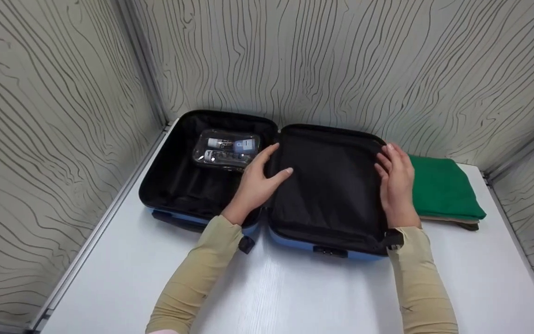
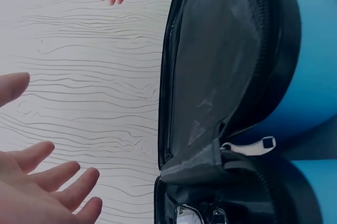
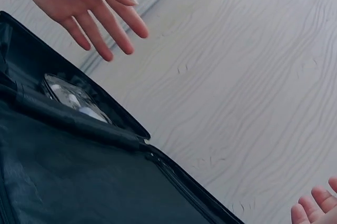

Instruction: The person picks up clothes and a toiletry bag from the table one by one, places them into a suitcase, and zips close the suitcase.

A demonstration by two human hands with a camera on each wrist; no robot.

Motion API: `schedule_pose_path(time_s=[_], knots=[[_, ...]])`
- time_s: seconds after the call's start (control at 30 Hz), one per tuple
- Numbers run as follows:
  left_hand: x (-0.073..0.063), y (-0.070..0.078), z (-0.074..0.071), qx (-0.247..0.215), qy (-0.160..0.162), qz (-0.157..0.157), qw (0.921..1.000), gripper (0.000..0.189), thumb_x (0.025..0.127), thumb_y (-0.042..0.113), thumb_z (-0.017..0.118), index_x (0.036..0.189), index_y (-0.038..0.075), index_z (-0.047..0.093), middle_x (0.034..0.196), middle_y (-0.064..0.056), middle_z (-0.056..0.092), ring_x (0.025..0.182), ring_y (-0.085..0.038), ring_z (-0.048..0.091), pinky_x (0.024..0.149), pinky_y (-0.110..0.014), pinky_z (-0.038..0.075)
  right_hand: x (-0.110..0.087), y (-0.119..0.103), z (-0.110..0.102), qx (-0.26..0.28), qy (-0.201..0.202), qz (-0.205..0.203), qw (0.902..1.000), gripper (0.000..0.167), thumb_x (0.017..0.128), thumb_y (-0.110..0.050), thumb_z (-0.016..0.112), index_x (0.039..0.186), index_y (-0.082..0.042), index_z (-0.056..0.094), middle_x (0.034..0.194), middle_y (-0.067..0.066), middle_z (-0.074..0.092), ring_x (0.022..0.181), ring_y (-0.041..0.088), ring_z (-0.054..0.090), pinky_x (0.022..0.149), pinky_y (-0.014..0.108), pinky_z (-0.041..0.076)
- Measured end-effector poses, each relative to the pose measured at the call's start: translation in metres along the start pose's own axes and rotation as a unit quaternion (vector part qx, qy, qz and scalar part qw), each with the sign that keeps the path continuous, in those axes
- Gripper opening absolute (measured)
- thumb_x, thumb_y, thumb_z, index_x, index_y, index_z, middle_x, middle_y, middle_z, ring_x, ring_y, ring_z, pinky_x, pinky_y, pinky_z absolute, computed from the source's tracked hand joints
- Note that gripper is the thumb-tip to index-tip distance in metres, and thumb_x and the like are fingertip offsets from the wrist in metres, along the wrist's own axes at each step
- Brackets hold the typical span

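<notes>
A blue suitcase (image 1: 332,185) with black lining lies opened flat on the white table. Inside its left half, toward the back, sits a clear toiletry pouch (image 1: 226,148) holding small bottles. My left hand (image 1: 257,182) hovers over the hinge between the halves, thumb and fingers spread, holding nothing; the left wrist view shows these fingers (image 2: 68,182) apart from the case. At the right half's outer edge is my right hand (image 1: 397,183), palm turned inward, fingers loosely bent and nothing held. In the right wrist view, only its fingertips (image 3: 316,208) show at the lower corner.
A folded green cloth (image 1: 445,188) tops a small stack of fabric right of the suitcase, close beside my right hand. Patterned panels (image 1: 322,60) wall the table at the back and both sides. White tabletop (image 1: 285,292) extends in front of the case.
</notes>
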State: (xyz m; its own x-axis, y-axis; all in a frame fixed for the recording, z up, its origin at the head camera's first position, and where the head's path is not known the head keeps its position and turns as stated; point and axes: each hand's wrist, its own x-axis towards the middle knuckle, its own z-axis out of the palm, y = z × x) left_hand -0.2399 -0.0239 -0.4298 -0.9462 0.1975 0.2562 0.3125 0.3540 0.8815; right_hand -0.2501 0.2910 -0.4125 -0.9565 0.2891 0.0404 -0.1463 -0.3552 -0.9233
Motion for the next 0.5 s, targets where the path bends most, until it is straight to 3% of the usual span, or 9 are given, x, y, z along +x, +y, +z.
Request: schedule_pose_path(time_s=[0.23,0.5], knots=[[-0.006,-0.004,0.007,-0.003,-0.012,0.002,0.9999,0.070,0.099,0.040,0.068,0.158,0.017,0.039,0.161,-0.005,0.035,0.144,-0.026,0.037,0.114,-0.038,0.032,0.002,0.000,-0.025,0.017,0.068,0.033,0.9970,0.049,0.105,-0.031,0.057,0.146,-0.010,0.040,0.134,0.001,0.047,0.122,0.015,0.047,0.102,0.030,0.039],[-0.011,-0.007,0.017,-0.010,-0.023,0.008,0.9997,0.068,0.098,0.039,0.070,0.156,0.015,0.043,0.158,-0.005,0.040,0.143,-0.024,0.038,0.113,-0.036,0.033,0.001,0.001,-0.062,0.004,0.100,0.069,0.9926,0.052,0.106,-0.035,0.054,0.149,-0.014,0.033,0.130,-0.004,0.043,0.120,0.011,0.044,0.103,0.028,0.036]])
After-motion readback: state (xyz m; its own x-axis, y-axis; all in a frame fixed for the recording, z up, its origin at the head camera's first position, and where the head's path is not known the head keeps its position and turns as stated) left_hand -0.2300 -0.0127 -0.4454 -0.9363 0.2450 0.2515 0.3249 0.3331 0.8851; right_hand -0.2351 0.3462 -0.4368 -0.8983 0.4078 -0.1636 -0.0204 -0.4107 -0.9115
